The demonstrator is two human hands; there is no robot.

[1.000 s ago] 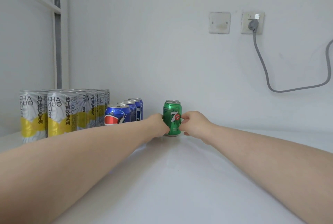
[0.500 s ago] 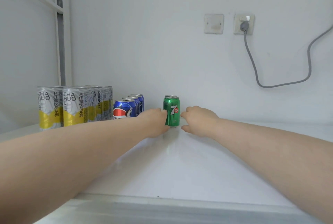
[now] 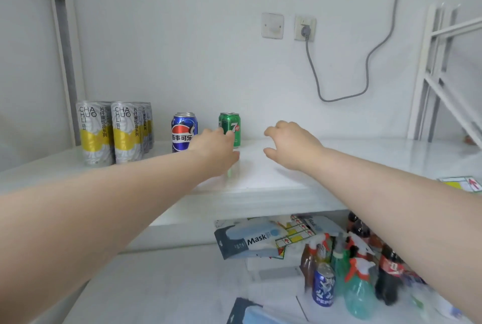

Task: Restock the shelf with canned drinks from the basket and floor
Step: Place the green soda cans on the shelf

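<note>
Right hand (image 3: 289, 143) has come off the green 7-Up aluminium can (image 3: 230, 126) and now hangs apart to its right, fingers loosely bent, holding nothing. Left hand (image 3: 216, 150) has slackened too, its fingertips overlapping the can's lower left side; whether they touch cannot be told. The can stands upright on the white shelf board (image 3: 260, 182) just beyond the left fingertips, so this placement is judged done.

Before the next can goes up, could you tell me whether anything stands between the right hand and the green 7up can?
Nothing visible does. Only bare shelf lies between the right hand and the green 7up can; the left hand is at the can's other side.
</note>
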